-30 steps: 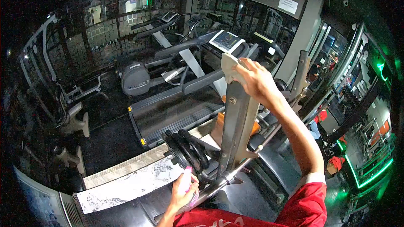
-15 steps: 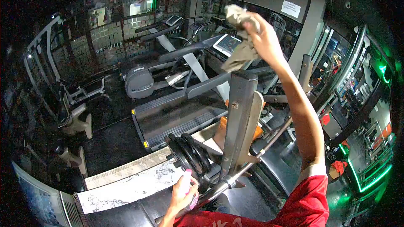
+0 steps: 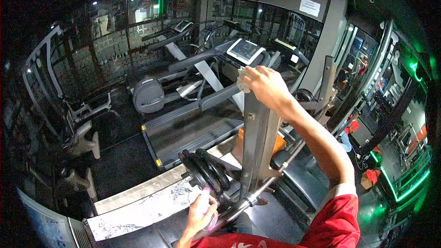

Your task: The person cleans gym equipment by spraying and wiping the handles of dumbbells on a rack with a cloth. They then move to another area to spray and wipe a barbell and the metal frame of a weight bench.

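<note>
My right hand (image 3: 266, 87) is closed on a grey-beige cloth (image 3: 243, 82), mostly hidden under the fingers. It presses the cloth at the top of the dark metal upright (image 3: 255, 142) of a weight rack. Lower down, my left hand (image 3: 201, 212) grips what looks like a spray bottle (image 3: 213, 220) with a pink top; the fingers cover much of it. Just beyond that hand are black weight plates (image 3: 202, 170) on the end of a barbell (image 3: 271, 181), which runs past the upright.
A treadmill (image 3: 193, 131) stands behind the rack, with an elliptical machine (image 3: 148, 95) farther back. A black padded bench (image 3: 298, 179) lies to the right of the upright. Beyond the left hand is a white marbled ledge (image 3: 138, 209). A second upright (image 3: 325, 82) rises at the right.
My right hand has come down from the air above the upright, bringing the cloth onto its top. My left hand stays in about the same place with the bottle.
</note>
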### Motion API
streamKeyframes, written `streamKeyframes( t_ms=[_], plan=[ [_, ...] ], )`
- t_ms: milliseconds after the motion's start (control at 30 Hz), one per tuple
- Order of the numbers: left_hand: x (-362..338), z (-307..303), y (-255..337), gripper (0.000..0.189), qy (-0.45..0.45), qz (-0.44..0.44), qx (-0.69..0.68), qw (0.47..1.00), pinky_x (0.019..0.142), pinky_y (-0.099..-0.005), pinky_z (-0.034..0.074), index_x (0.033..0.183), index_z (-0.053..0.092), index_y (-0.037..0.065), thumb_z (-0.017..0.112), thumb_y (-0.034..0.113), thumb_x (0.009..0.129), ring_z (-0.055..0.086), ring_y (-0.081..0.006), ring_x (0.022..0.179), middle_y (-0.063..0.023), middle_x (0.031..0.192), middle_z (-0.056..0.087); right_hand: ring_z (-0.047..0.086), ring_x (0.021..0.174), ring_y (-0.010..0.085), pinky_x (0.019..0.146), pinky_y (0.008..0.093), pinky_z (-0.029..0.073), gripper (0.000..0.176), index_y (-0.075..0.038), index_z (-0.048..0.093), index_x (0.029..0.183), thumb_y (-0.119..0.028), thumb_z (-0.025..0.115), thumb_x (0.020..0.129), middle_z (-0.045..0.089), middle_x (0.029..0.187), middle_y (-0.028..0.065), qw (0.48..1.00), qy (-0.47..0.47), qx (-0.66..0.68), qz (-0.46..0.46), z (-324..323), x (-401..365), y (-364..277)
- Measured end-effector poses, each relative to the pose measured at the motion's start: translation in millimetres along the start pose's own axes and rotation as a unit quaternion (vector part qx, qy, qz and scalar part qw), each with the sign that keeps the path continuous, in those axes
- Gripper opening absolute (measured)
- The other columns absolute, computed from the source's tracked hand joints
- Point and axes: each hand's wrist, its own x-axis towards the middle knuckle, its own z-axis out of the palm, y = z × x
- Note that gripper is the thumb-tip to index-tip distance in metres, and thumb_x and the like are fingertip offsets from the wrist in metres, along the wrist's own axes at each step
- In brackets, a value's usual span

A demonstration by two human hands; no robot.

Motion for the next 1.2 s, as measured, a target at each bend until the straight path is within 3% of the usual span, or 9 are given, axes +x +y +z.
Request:
streamKeyframes(
  t_ms=[67, 133, 233, 333, 567, 667, 867, 967, 1200],
  plan=[
    [-1, -3, -4, 0.018, 0.005, 0.009, -0.007, 1.000, 0.054, -0.0241, 0.050, 0.102, 0.050, 0.000, 0.057, -0.003, 0.086, 0.061, -0.0103, 0.060, -0.0056, 0.086, 0.057, 0.047, 0.117, 0.0273, 0.097, 0.0406, 0.042, 0.030, -0.010, 0.063, 0.106, -0.016, 0.058, 0.076, 0.056, 0.115, 0.0095, 0.953, 0.225, -0.161, -0.120, 18, -11, -1],
    [-2, -8, -6, 0.046, -0.040, 0.018, 0.042, 0.998, 0.060, -0.0289, 0.055, 0.131, 0.038, 0.000, 0.047, -0.007, 0.087, 0.060, -0.0136, 0.063, -0.0120, 0.094, 0.055, 0.043, 0.123, 0.0291, 0.107, 0.0453, 0.031, 0.031, -0.008, 0.065, 0.102, -0.020, 0.058, 0.074, 0.055, 0.123, 0.0108, 0.947, 0.237, -0.155, -0.149, 24, -29, -7],
    [-5, -11, -6, 0.042, -0.026, 0.001, 0.011, 1.000, 0.059, -0.0280, 0.054, 0.128, 0.039, -0.001, 0.050, -0.004, 0.088, 0.060, -0.0134, 0.063, -0.0115, 0.093, 0.056, 0.042, 0.125, 0.0307, 0.108, 0.0479, 0.029, 0.030, -0.007, 0.066, 0.100, -0.020, 0.057, 0.074, 0.054, 0.125, 0.0119, 0.953, 0.256, -0.139, -0.082, 29, -57, -25],
    [-5, -11, -1, 0.022, 0.013, -0.004, -0.032, 0.999, 0.053, -0.0241, 0.050, 0.106, 0.049, 0.000, 0.057, -0.003, 0.086, 0.061, -0.0107, 0.059, -0.0059, 0.085, 0.058, 0.041, 0.125, 0.0354, 0.107, 0.0504, 0.030, 0.033, -0.005, 0.065, 0.103, -0.019, 0.056, 0.075, 0.053, 0.126, 0.0160, 0.956, 0.147, -0.226, -0.113, 43, -82, -31],
    [-9, -21, 2, 0.028, 0.024, 0.002, -0.019, 1.000, 0.052, -0.0238, 0.049, 0.113, 0.047, -0.001, 0.058, -0.003, 0.086, 0.060, -0.0110, 0.058, -0.0067, 0.086, 0.058, 0.047, 0.119, 0.0391, 0.095, 0.0512, 0.041, 0.030, -0.008, 0.061, 0.108, -0.021, 0.050, 0.082, 0.058, 0.116, 0.0207, 0.953, -0.066, -0.273, -0.117, 51, -137, -53],
    [-9, -19, 4, 0.024, 0.022, -0.006, -0.010, 1.000, 0.052, -0.0238, 0.050, 0.108, 0.048, -0.001, 0.057, -0.003, 0.086, 0.060, -0.0109, 0.059, -0.0066, 0.085, 0.058, 0.060, 0.098, 0.0232, 0.071, 0.0435, 0.048, 0.021, -0.011, 0.060, 0.101, -0.023, 0.050, 0.087, 0.063, 0.091, 0.0115, 0.943, -0.331, 0.026, -0.030, -8, -108, -44],
    [-10, -13, 4, 0.019, 0.000, -0.019, -0.003, 1.000, 0.058, -0.0271, 0.053, 0.105, 0.047, -0.003, 0.053, -0.002, 0.087, 0.061, -0.0123, 0.062, -0.0096, 0.090, 0.057, 0.057, 0.105, 0.0270, 0.082, 0.0429, 0.048, 0.031, -0.013, 0.058, 0.114, -0.017, 0.055, 0.083, 0.061, 0.106, 0.0064, 0.950, 0.306, 0.012, -0.066, -22, -42, -26],
    [-12, -13, -7, 0.022, -0.014, -0.007, 0.015, 1.000, 0.058, -0.0275, 0.053, 0.107, 0.047, -0.003, 0.054, 0.000, 0.087, 0.061, -0.0127, 0.063, -0.0098, 0.090, 0.056, 0.049, 0.117, 0.0283, 0.099, 0.0427, 0.036, 0.030, -0.010, 0.064, 0.107, -0.017, 0.063, 0.077, 0.059, 0.113, 0.0098, 0.988, 0.155, -0.002, -0.022, 15, -9, -21],
    [-12, -3, 0, 0.019, 0.024, -0.018, 0.002, 1.000, 0.055, -0.0253, 0.050, 0.101, 0.051, 0.000, 0.059, -0.002, 0.084, 0.061, -0.0111, 0.060, -0.0062, 0.084, 0.060, 0.067, 0.071, 0.0296, 0.059, 0.0391, 0.053, 0.018, -0.010, 0.067, 0.084, -0.026, 0.067, 0.077, 0.066, 0.081, 0.0106, 0.986, 0.137, 0.053, 0.085, 23, 43, -12]
  ],
)
